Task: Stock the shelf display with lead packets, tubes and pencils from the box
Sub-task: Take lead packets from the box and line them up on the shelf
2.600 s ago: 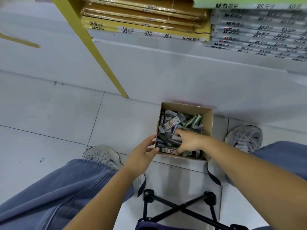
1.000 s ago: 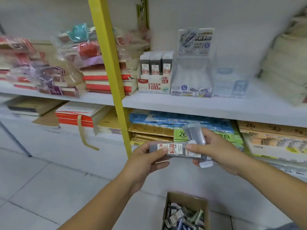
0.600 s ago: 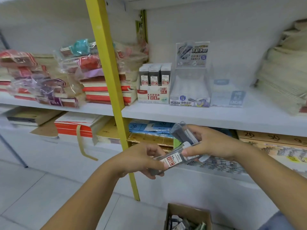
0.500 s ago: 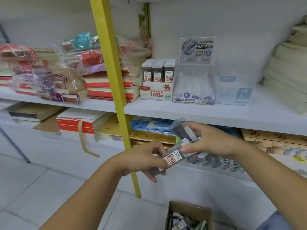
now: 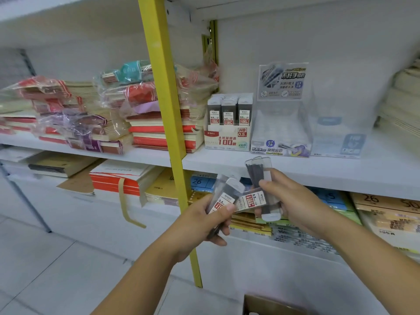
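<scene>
Restocking, centre frame | left hand [image 5: 204,223] grips lead packet [image 5: 223,196], long axis tilted up and right | right hand [image 5: 293,201] clutches upright packet [image 5: 258,171] and another lying crosswise | HB display carton [image 5: 227,139] stands on shelf [image 5: 318,171] straight above left hand, the nearer one | next move likely a short lift upward.

The display box [image 5: 228,138] sits on the shelf [image 5: 341,165], near its front edge. Book stacks [image 5: 159,135] lie left of it, a second case [image 5: 281,133] just right.
</scene>
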`<state>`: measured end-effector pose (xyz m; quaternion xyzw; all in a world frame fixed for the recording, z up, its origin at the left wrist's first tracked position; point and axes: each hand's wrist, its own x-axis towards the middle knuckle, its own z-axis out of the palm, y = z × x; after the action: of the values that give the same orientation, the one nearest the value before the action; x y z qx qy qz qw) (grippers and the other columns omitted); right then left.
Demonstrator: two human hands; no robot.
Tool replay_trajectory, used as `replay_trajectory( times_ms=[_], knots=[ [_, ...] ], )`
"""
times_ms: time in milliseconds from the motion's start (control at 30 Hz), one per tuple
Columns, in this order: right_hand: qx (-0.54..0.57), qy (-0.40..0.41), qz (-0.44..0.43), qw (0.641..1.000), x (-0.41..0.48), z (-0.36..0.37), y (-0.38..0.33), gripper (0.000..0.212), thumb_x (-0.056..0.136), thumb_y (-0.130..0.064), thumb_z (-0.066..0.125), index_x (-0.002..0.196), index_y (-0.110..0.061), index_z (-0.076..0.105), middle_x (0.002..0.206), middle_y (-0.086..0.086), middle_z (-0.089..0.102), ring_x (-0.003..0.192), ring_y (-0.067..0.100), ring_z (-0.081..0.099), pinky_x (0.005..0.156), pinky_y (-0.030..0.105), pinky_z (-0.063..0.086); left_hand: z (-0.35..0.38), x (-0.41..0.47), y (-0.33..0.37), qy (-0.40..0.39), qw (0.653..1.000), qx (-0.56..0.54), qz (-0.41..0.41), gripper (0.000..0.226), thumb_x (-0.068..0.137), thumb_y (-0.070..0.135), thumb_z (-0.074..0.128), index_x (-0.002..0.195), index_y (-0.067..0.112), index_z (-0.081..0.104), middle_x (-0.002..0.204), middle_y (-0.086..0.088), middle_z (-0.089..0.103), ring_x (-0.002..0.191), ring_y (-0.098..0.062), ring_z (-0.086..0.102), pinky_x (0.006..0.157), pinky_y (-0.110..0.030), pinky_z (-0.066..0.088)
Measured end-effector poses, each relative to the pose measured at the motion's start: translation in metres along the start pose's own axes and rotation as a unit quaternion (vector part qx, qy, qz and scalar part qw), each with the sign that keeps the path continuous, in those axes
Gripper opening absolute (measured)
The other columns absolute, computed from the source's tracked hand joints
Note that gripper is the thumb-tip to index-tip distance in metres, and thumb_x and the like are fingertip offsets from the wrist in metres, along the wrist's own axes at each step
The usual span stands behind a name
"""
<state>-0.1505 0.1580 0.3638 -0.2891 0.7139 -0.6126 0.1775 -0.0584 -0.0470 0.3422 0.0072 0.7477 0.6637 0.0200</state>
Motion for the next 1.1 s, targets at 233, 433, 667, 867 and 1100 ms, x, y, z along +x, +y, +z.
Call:
replay_trajectory(
  times_ms=[233,433,667,867,1100],
  knots=[
    [0.009,-0.001,-0.043,0.999,-0.005,0.007,-0.006,0.031,0.075,-0.043,0.071,0.104,-0.041,0.062,0.092,0.004,0.075,0.065,0.020,0.064,0.064,0.030,0.058,-0.002,-0.007,-0.002,-0.041,0.997,-0.032,-0.056,0.034,0.081,0.042,0.076,0.112,0.029,0.068,0.085,0.000,0.072,0.075,-0.012,0.067,0.069,-0.032,0.059],
    [-0.067,-0.002,-0.035,0.997,-0.006,0.008,-0.007,0.018,0.083,-0.046,0.070,0.097,-0.050,0.059,0.082,-0.001,0.073,0.058,0.010,0.062,0.054,0.021,0.052,0.010,-0.005,-0.003,-0.071,0.993,-0.012,-0.095,0.030,0.087,0.034,0.074,0.115,0.030,0.065,0.092,0.000,0.075,0.078,-0.011,0.069,0.069,-0.032,0.060],
    [-0.045,0.016,0.011,0.999,-0.005,0.001,-0.003,0.019,0.101,-0.023,0.041,0.114,-0.027,0.054,0.093,-0.001,0.075,0.081,0.017,0.072,0.074,0.031,0.051,0.006,-0.003,0.003,0.034,0.992,-0.115,-0.028,0.034,0.081,0.043,0.073,0.104,0.020,0.064,0.078,-0.001,0.062,0.066,-0.011,0.058,0.059,-0.026,0.053],
    [-0.049,-0.040,-0.004,0.998,-0.012,0.004,-0.005,0.017,0.096,-0.028,0.057,0.111,-0.038,0.057,0.100,-0.005,0.074,0.083,0.024,0.073,0.068,0.028,0.056,0.006,0.000,0.003,0.123,0.978,-0.171,-0.006,0.041,0.078,0.043,0.072,0.113,0.024,0.065,0.081,0.001,0.069,0.061,-0.007,0.054,0.052,-0.021,0.047],
    [-0.107,-0.042,0.001,0.993,-0.010,0.015,-0.003,0.028,0.091,-0.031,0.066,0.112,-0.049,0.063,0.079,-0.018,0.068,0.063,0.013,0.066,0.051,0.024,0.049,0.007,0.007,0.003,0.139,0.967,-0.214,0.021,0.044,0.068,0.037,0.084,0.104,0.019,0.067,0.070,-0.001,0.059,0.057,-0.008,0.049,0.043,-0.018,0.038]
  ],
)
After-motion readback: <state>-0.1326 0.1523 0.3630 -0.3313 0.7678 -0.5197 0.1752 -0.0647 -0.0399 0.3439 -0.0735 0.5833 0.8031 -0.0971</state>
